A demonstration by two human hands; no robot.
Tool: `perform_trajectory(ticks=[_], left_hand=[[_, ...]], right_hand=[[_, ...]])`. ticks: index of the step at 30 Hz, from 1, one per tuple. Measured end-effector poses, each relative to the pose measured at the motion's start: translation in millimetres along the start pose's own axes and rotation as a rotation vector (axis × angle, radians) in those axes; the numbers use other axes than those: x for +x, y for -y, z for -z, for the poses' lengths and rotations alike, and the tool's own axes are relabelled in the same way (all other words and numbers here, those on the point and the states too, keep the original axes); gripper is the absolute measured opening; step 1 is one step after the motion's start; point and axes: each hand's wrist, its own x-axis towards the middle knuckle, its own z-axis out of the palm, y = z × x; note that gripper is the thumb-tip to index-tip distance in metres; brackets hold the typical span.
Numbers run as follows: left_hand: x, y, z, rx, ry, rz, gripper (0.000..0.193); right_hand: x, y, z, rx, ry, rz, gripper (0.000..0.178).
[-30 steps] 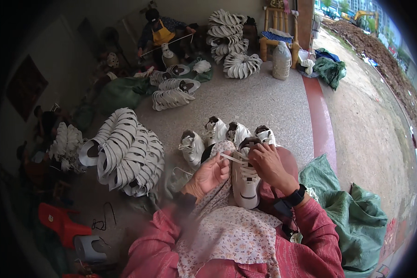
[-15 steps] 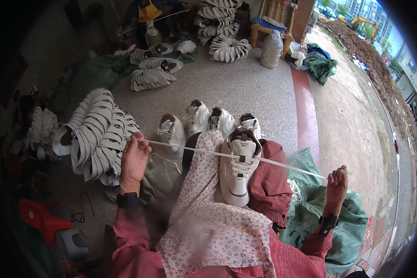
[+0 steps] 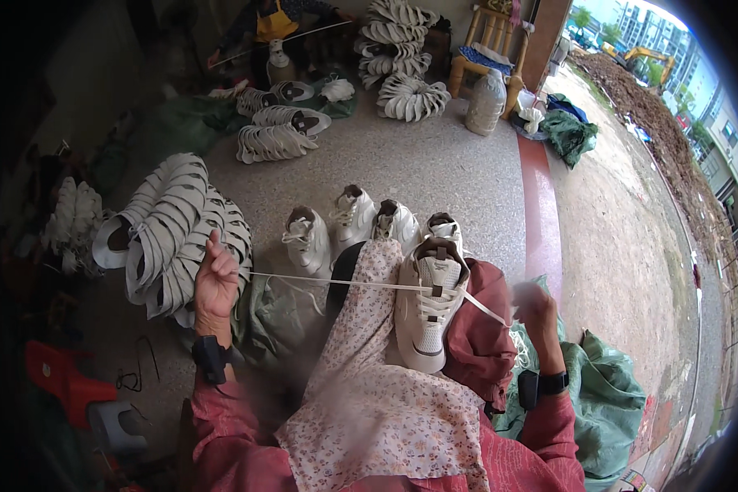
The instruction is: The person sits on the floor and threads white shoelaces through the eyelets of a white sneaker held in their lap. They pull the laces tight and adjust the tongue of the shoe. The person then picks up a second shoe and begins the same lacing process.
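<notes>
On a speckled floor [image 3: 435,176], a white sneaker [image 3: 428,307] rests on the lap; left hand [image 3: 216,283] pinches the lace [image 3: 336,283] left of it, the blurred right hand [image 3: 535,307] seems closed on the lace's other end.

shoe [image 3: 426,307] on lap | 4 shoes [image 3: 369,225] behind it | sack [image 3: 615,410] right

— Between the hands?
— White sneaker [image 3: 425,316], smooth matt leather-like upper; flat woven lace [image 3: 336,283]; floral cloth [image 3: 369,385].
— By the right hand [image 3: 535,307]?
— Green woven sack [image 3: 611,410]. Floor [image 3: 435,172]: speckled stone.
</notes>
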Motion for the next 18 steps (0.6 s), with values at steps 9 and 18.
perform_trajectory(ticks=[9, 18], left_hand=[[-4.7, 43.9, -41.9, 0.876, -0.133, 0.142, 0.026], [49.1, 198.8, -52.7, 1.781, 0.626, -0.073, 0.023]], right_hand=[[9.6, 128.1, -83.0, 0.356, 0.554, -0.178, 0.027], [-0.9, 119.4, -107.6, 0.361, 0.483, -0.255, 0.030]])
